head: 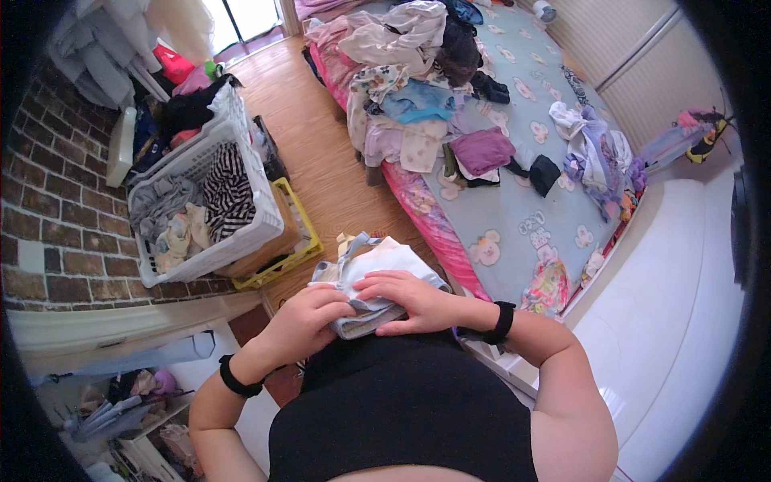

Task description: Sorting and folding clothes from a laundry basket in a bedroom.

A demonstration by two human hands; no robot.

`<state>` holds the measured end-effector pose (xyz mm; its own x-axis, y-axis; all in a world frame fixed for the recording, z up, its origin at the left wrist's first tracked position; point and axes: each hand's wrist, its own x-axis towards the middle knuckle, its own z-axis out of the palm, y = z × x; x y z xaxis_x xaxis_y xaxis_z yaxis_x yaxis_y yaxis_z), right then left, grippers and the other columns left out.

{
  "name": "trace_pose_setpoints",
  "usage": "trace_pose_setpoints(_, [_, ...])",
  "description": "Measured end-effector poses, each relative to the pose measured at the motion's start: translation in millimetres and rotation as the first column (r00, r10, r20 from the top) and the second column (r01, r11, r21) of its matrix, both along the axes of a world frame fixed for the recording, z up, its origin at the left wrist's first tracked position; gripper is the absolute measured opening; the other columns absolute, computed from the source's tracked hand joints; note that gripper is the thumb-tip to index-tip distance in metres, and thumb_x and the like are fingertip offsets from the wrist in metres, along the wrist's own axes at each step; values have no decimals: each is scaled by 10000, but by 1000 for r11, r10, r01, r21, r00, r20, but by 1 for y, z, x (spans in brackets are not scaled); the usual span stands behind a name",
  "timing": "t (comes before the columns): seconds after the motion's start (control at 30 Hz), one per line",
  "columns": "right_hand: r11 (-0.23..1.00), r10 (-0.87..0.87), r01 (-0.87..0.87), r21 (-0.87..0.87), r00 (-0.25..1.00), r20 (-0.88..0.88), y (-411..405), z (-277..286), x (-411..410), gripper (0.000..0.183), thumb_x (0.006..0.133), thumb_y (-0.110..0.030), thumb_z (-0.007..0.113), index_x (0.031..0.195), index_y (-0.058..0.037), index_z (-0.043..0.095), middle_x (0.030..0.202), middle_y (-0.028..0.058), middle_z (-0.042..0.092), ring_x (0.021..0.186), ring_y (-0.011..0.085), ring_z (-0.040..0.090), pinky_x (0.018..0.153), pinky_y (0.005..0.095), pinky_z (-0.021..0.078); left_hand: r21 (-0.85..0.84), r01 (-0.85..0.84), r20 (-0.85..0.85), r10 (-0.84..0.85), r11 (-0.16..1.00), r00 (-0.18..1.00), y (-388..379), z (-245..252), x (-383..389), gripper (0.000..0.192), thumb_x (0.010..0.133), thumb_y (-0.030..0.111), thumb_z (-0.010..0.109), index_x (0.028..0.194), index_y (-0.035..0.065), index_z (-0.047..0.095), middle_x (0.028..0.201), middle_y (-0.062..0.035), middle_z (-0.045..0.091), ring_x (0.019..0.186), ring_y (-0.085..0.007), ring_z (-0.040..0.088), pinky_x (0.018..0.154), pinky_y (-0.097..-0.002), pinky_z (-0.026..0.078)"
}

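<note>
A folded bundle of white and light-blue cloth [394, 258] is held in front of my waist, close against my black top. My left hand [318, 312] grips its left edge, fingers curled over the top. My right hand [406, 300] lies across the near right part, fingers spread over the fabric and thumb along the lower edge. A pale blue strap [356, 246] and a bit of yellowish cloth stick up at the bundle's far left corner. The undersides of the bundle are hidden.
Left, a white plastic basket [208, 265] holds a striped garment [230, 190] and grey clothes, above a yellow crate [310, 241]. Right, a bed with a light-blue sheet [449, 226] bears a clothes pile [415, 99], a folded purple garment [482, 149] and a black folded piece [544, 175].
</note>
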<state>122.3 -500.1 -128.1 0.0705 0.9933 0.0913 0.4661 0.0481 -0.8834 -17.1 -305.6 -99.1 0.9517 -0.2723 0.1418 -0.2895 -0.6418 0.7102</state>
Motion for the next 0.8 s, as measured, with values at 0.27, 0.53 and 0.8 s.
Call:
trace_pose_setpoints(0.27, [997, -76, 76, 1, 994, 78, 6, -7, 5, 591, 685, -203, 720, 1181, -39, 444, 1166, 155, 500, 1090, 301, 481, 929, 371, 378, -184, -324, -246, 276, 928, 929, 4, -6, 3, 308, 684, 14, 638, 980, 25, 553, 908, -145, 603, 826, -291, 601, 716, -322, 469])
trace_pose_setpoints(0.53, [996, -79, 83, -18, 983, 163, 8, -19, 8, 504, 642, -134, 712, 1094, -55, 504, 1068, 129, 564, 999, 300, 539, 858, 369, 427, -149, -273, -245, 232, 950, 941, 3, -4, 1, 312, 680, 88, 678, 964, 26, 565, 876, -146, 603, 799, -307, 598, 694, -326, 472])
trace_pose_setpoints(0.8, [996, -74, 83, -42, 981, 182, 8, -16, 10, 435, 599, -69, 695, 1015, -63, 565, 1025, 109, 594, 960, 290, 562, 838, 369, 438, -247, -276, -293, 200, 929, 935, -6, 6, 0, 381, 651, 46, 703, 1008, 63, 570, 865, -110, 614, 840, -250, 610, 718, -320, 486])
